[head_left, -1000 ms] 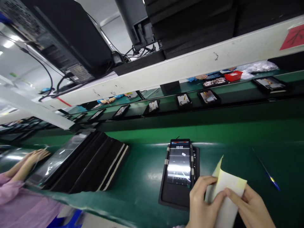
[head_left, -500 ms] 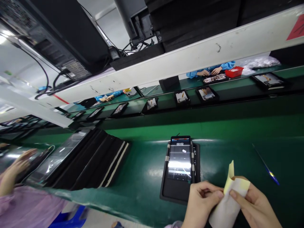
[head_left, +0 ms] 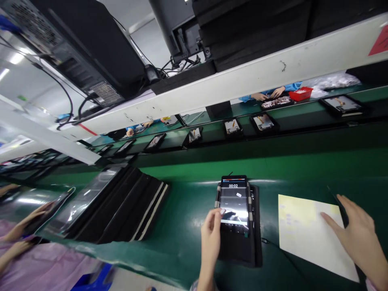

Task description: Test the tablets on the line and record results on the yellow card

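A tablet (head_left: 233,202) showing 00:02 lies face up on a black foam holder (head_left: 238,248), with a small white label on its screen. My left hand (head_left: 211,230) is at the tablet's lower left, thumb and finger pinched on a small white piece (head_left: 222,211). A sheet of pale yellow and white paper (head_left: 312,234) lies on the green table to the right. Over its right edge is my right hand (head_left: 353,230), fingers apart, thumb touching the sheet. The pen (head_left: 332,192) is mostly hidden behind that hand.
Black foam trays (head_left: 121,206) are stacked at left, beside a person in pink (head_left: 51,262) handling a device. A black cable (head_left: 283,252) runs under the paper. Tablets in trays (head_left: 233,126) line the conveyor (head_left: 287,121) behind. A white beam (head_left: 194,95) crosses above.
The paper sheet, earlier held folded in both hands, now lies spread on the table. My left hand has moved left to the tablet with a small white piece; my right hand has opened and moved right.
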A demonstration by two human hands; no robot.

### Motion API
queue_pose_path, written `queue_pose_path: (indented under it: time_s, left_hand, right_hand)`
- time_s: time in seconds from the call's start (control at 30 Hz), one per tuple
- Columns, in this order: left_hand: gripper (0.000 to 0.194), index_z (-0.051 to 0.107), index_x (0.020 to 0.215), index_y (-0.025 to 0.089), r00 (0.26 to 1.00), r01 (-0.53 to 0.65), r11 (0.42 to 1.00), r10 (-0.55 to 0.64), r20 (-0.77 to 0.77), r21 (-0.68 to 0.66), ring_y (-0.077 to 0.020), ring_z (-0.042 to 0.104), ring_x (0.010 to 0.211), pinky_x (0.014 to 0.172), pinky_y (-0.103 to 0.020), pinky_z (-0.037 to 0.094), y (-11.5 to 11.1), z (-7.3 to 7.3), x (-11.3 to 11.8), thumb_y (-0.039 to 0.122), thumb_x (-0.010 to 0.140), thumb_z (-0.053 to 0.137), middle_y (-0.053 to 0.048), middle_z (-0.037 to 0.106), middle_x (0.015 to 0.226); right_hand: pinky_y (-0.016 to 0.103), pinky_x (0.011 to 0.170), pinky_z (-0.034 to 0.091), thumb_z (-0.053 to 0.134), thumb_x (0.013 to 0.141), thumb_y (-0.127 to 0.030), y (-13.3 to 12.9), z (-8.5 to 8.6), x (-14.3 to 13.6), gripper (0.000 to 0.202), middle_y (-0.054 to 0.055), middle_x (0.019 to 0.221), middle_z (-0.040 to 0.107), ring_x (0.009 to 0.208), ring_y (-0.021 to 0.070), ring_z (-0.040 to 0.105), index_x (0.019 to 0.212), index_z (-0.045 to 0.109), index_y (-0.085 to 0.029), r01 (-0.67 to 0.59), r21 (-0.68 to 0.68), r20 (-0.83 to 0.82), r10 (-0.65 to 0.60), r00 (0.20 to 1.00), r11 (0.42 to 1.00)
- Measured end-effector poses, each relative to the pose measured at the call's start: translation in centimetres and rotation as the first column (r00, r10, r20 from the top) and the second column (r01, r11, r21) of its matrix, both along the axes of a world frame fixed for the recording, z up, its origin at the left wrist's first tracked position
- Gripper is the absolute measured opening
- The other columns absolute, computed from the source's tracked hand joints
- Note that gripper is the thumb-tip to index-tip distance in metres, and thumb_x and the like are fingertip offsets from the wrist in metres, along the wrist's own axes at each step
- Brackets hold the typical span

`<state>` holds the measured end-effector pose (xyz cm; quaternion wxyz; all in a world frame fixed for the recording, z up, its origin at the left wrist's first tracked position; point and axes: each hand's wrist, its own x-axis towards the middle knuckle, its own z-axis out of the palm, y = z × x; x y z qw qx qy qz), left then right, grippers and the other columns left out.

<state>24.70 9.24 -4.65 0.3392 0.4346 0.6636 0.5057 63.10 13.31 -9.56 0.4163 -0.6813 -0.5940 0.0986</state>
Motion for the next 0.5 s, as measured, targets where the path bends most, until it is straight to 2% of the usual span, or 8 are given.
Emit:
queue_pose_path:
  time_s: [0.07, 0.13, 0.17, 0.2, 0.23, 0.33, 0.4, 0.5]
  left_hand:
    - [0.05, 0.068, 0.113, 0.022, 0.992, 0.024, 0.999, -0.021, -0.125, 0.024, -0.0269, 0.059, 0.12, 0.105, -0.037, 0.043, 1.0, -1.3, -2.2, 0.066, 0.099, 0.047, -0.008, 0.069, 0.12]
    - [0.055, 0.059, 0.133, 0.025, 0.981, 0.084, 0.996, -0.082, -0.175, 0.004, -0.0271, 0.048, 0.137, 0.116, -0.041, 0.034, 2.2, -2.5, -3.7, 0.065, 0.102, 0.038, -0.008, 0.058, 0.142]
    - [0.058, 0.054, 0.14, 0.026, 0.977, 0.125, 0.992, -0.126, -0.17, -0.016, -0.0266, 0.042, 0.142, 0.12, -0.043, 0.03, 2.7, -3.1, -4.2, 0.065, 0.103, 0.034, -0.008, 0.052, 0.149]
    - [0.06, 0.049, 0.145, 0.026, 0.974, 0.168, 0.985, -0.171, -0.149, -0.032, -0.0262, 0.039, 0.145, 0.122, -0.044, 0.027, 3.3, -3.6, -4.5, 0.065, 0.103, 0.031, -0.008, 0.048, 0.154]
    - [0.061, 0.046, 0.148, 0.026, 0.97, 0.207, 0.978, -0.21, -0.121, -0.039, -0.0259, 0.037, 0.146, 0.123, -0.044, 0.025, 3.7, -4.1, -4.7, 0.065, 0.104, 0.029, -0.008, 0.044, 0.156]
    - [0.065, 0.041, 0.152, 0.024, 0.967, 0.247, 0.969, -0.248, -0.057, -0.01, -0.0256, 0.037, 0.146, 0.123, -0.043, 0.026, 4.6, -5.1, -4.6, 0.065, 0.104, 0.027, -0.009, 0.041, 0.158]
    - [0.064, 0.04, 0.152, 0.023, 0.973, 0.228, 0.974, -0.228, -0.034, 0.01, -0.0251, 0.038, 0.146, 0.123, -0.041, 0.027, 4.8, -5.2, -4.2, 0.064, 0.105, 0.027, -0.009, 0.042, 0.158]
    - [0.059, 0.041, 0.152, 0.022, 0.976, 0.216, 0.975, -0.217, 0.008, 0.046, -0.0232, 0.039, 0.145, 0.122, -0.037, 0.029, 4.8, -4.9, -3.8, 0.059, 0.107, 0.027, -0.009, 0.043, 0.157]
  right_hand:
    - [0.064, 0.117, 0.024, 0.045, 0.101, -0.066, 0.6, 0.1, -2.4, 0.063, 0.017, 0.144, 0.048, 0.135, 0.0449, 0.038, 0.135, 0.061, -0.015, -0.131, 0.122, 0.03, 0.129, 0.991, 0.984]
    - [0.055, 0.115, 0.035, 0.049, 0.105, -0.053, 1.4, 0.2, -6.5, 0.044, 0.009, 0.141, 0.053, 0.13, 0.0365, 0.047, 0.135, 0.061, -0.023, -0.337, 0.038, -0.169, 0.339, 0.926, 0.941]
    - [0.053, 0.11, 0.042, 0.052, 0.103, -0.053, 2.1, 0.0, -8.9, 0.044, 0.008, 0.14, 0.054, 0.126, 0.0352, 0.051, 0.135, 0.062, -0.024, -0.456, -0.03, -0.305, 0.426, 0.852, 0.89]
    - [0.05, 0.104, 0.049, 0.054, 0.101, -0.055, 2.9, -0.3, -11.2, 0.048, 0.009, 0.14, 0.054, 0.119, 0.0344, 0.057, 0.137, 0.061, -0.024, -0.548, -0.064, -0.433, 0.471, 0.768, 0.834]
    - [0.049, 0.101, 0.052, 0.055, 0.098, -0.057, 3.9, -0.8, -13.4, 0.051, 0.01, 0.14, 0.055, 0.113, 0.0343, 0.061, 0.135, 0.063, -0.023, -0.584, -0.059, -0.529, 0.471, 0.706, 0.81]
    - [0.049, 0.091, 0.058, 0.052, 0.094, -0.062, 6.9, -2.4, -17.7, 0.057, 0.013, 0.13, 0.061, 0.101, 0.0338, 0.066, 0.129, 0.067, -0.02, -0.571, -0.041, -0.572, 0.45, 0.686, 0.82]
    - [0.051, 0.093, 0.056, 0.051, 0.094, -0.063, 8.1, -3.1, -18.7, 0.056, 0.013, 0.123, 0.064, 0.108, 0.0354, 0.063, 0.121, 0.071, -0.019, -0.539, -0.014, -0.566, 0.438, 0.699, 0.842]
    - [0.053, 0.1, 0.05, 0.049, 0.097, -0.061, 8.0, -3.2, -18.6, 0.052, 0.012, 0.123, 0.065, 0.12, 0.035, 0.055, 0.117, 0.074, -0.02, -0.519, 0.033, -0.556, 0.447, 0.701, 0.854]
